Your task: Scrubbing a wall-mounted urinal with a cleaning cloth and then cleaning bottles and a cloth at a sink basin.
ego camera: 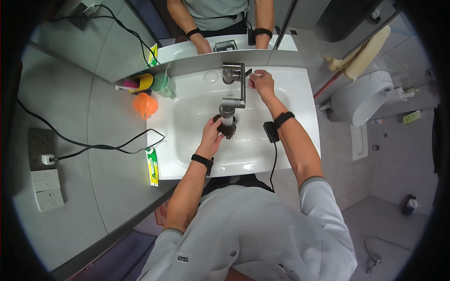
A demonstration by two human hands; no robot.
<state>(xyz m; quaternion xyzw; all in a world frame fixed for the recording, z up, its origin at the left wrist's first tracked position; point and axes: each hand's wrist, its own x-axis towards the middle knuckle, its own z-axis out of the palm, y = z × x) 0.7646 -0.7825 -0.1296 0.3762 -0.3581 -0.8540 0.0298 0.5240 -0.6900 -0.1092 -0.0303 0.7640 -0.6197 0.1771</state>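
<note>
My left hand (210, 137) holds a small dark brown object (228, 130) over the white washbasin (197, 154); its exact kind is unclear. A stream of water falls onto it from the jointed metal faucet (242, 86), whose swivel arm reaches toward me. To the right of the faucet's base, my right hand (263, 83) has its fingers closed at the dark faucet lever (248, 72). A pale bit shows between those fingers, too small to name. Part of the drain (236, 120) is visible behind the stream.
A green cup (164, 86), an orange funnel-like item (145, 104) and a toothpaste tube (152, 167) line the basin's left side. Black cables (95, 146) run from the wall socket (43, 147). A black device (271, 132) hangs beside my right wrist. Behind the basin stands a mirror (218, 21).
</note>
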